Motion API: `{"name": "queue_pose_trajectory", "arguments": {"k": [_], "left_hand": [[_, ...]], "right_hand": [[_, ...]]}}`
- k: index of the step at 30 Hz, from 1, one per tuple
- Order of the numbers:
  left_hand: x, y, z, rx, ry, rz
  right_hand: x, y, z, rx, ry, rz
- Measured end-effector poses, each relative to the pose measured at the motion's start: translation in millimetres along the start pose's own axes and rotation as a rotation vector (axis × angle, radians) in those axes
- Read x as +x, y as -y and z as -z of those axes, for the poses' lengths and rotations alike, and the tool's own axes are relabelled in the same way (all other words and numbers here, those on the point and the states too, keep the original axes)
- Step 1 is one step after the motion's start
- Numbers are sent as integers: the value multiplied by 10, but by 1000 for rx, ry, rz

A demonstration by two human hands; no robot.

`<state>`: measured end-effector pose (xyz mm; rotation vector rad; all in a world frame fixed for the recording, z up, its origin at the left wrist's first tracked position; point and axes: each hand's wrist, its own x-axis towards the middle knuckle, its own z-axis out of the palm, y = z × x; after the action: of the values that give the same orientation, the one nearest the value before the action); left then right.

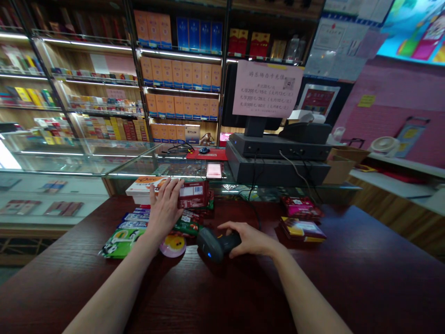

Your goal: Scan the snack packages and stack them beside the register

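Observation:
My left hand (166, 204) lies with fingers stretched over a white-and-orange box (142, 186) and a dark red-brown package (194, 194) with a barcode. Whether it grips either one underneath is hidden. My right hand (248, 239) has its thumb and fingers around the handle of a black barcode scanner (212, 243), whose head shows a blue light and points left. Beside the scanner head is a round pink container with a yellow face (173, 245). Green packets (123, 241) and blue-and-white packets (134, 218) lie left of my left wrist.
Two stacks of packs, one dark pink (301, 206) and one yellow-brown (303, 229), sit on the right of the dark wooden table (194, 301). Behind it stand a glass counter (167, 162), a cash register (278, 160) with hanging cables and stocked shelves (181, 74).

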<state>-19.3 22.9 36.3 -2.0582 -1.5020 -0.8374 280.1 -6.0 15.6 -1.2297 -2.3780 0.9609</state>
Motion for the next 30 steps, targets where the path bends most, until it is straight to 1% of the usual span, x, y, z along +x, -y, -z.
{"name": "queue_pose_trajectory", "arguments": {"k": [8,16,23,26,30], "left_hand": [[0,5,-11,13,-10,-5],[10,-17,26,12,-17,-12],[20,-36,45,-13,-21,-24],[22,-48,52,-12,-28,-34],[22,-87,55,-19,-16,-50]], "right_hand": [[8,-35,-25,-55,-11,17],[-19,29,11,-76,9,-8],[-61,77,92,34,23,-22],[-54,84,102,147,-36,15],[5,37,67,266,-220,17]]}}
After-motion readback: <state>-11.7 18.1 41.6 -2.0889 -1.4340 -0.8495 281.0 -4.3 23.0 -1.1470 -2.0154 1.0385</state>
